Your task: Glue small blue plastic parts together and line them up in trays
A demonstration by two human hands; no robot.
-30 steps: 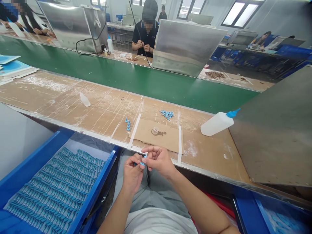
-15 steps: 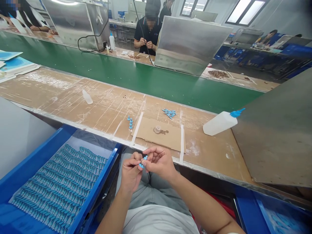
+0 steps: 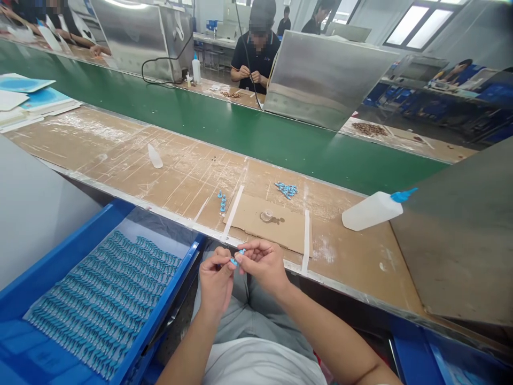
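Note:
My left hand (image 3: 215, 279) and my right hand (image 3: 262, 264) meet over my lap, just below the bench edge. Both pinch a small blue plastic part (image 3: 236, 259) between fingertips. On the bench ahead lies a cardboard pad (image 3: 276, 227) with a small clear cap (image 3: 266, 215) on it. A few blue parts (image 3: 222, 201) stand left of the pad, and a small heap of blue parts (image 3: 287, 189) lies behind it. A blue bin (image 3: 72, 256) at my left holds rows of blue parts (image 3: 105, 297).
A white squeeze bottle with a blue nozzle (image 3: 372, 209) lies on its side at the right, beside a slanted metal panel (image 3: 457, 235). A small white bottle (image 3: 154, 156) lies further left. Beyond runs a green conveyor belt (image 3: 240, 131), with a person (image 3: 256, 53) working opposite.
Both hands have stayed together on the blue part, fingers shifting slightly. The view has drifted a little, so the bench items sit slightly further right.

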